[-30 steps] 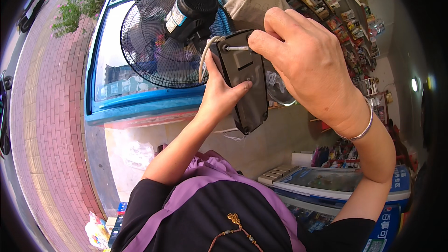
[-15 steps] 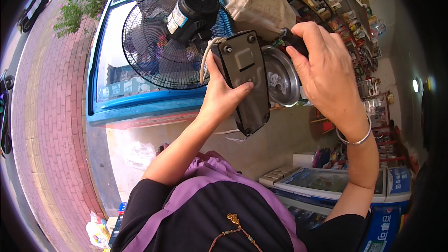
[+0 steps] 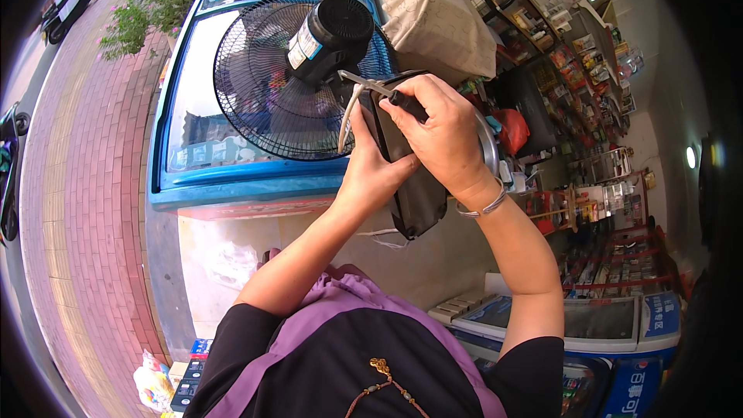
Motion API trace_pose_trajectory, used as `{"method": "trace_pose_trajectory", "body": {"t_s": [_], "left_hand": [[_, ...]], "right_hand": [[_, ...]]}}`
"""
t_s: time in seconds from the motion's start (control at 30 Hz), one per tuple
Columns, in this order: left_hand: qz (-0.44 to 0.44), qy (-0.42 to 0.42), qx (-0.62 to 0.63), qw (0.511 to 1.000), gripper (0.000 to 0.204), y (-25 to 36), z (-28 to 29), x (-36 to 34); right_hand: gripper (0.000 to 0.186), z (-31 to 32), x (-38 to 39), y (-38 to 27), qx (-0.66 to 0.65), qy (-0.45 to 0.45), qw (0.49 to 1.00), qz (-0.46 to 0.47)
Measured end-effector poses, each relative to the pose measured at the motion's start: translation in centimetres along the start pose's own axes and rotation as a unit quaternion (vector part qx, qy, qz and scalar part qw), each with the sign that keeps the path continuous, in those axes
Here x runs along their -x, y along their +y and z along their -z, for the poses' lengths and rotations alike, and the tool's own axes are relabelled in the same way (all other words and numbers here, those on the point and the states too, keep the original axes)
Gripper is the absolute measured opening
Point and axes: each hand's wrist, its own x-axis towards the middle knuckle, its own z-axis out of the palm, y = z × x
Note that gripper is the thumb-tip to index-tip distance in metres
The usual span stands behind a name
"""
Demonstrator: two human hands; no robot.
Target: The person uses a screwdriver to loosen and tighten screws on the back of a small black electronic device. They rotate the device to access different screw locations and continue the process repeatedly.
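shows pink brick paving (image 3: 73, 186) along the left, then a grey strip (image 3: 166, 279) and a pale floor (image 3: 410, 267). contains a blue-framed, glass-topped cabinet (image 3: 255, 193) at upper left and a white-and-blue display case (image 3: 600, 319) at lower right. has crowded shelves (image 3: 592, 62) at right, a pale wall (image 3: 648, 101) and a bright light (image 3: 691, 157).

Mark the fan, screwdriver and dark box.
Fan (image 3: 283, 93): head view, on its wire grille.
Screwdriver (image 3: 408, 104): head view, on its black handle.
Dark box (image 3: 419, 199): head view, lower part of its flat face.
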Motion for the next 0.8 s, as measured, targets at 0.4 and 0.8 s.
{"method": "trace_pose_trajectory", "body": {"t_s": [0.4, 0.8], "left_hand": [[-0.006, -0.005, -0.041, 0.999, 0.104, 0.0, 0.0, -0.2], [-0.017, 0.009, -0.031, 0.999, 0.105, 0.4, -0.1, 0.0]], "right_hand": [[0.033, 0.9, -0.6, 0.5, 0.039, -0.067, 0.987, 0.141], [0.027, 0.6, -0.1, 0.5, 0.029, -0.049, 0.998, 0.031]]}}
